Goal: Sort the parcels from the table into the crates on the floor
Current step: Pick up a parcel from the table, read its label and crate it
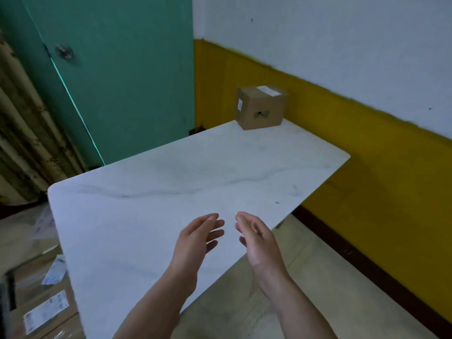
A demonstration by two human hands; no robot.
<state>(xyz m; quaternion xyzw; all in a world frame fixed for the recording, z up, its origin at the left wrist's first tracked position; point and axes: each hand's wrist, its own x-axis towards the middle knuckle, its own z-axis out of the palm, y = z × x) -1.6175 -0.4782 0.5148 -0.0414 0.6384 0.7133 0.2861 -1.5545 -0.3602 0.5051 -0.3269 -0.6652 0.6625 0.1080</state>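
Note:
One brown cardboard parcel point(260, 107) with white labels stands at the far corner of the white marble-look table point(151, 192), near the yellow wall. My left hand point(198, 238) and my right hand point(256, 241) hover over the table's near right part, palms facing each other, fingers apart, holding nothing. Both hands are well short of the parcel. At the lower left, on the floor beside the table, lie several labelled cardboard parcels point(46, 311); whether they sit in a crate is hidden by blur and the frame's edge.
A green door point(117, 69) stands behind the table on the left. A white and yellow wall point(367, 143) runs along the table's far and right side. Tiled floor point(318, 277) shows to the right of the table.

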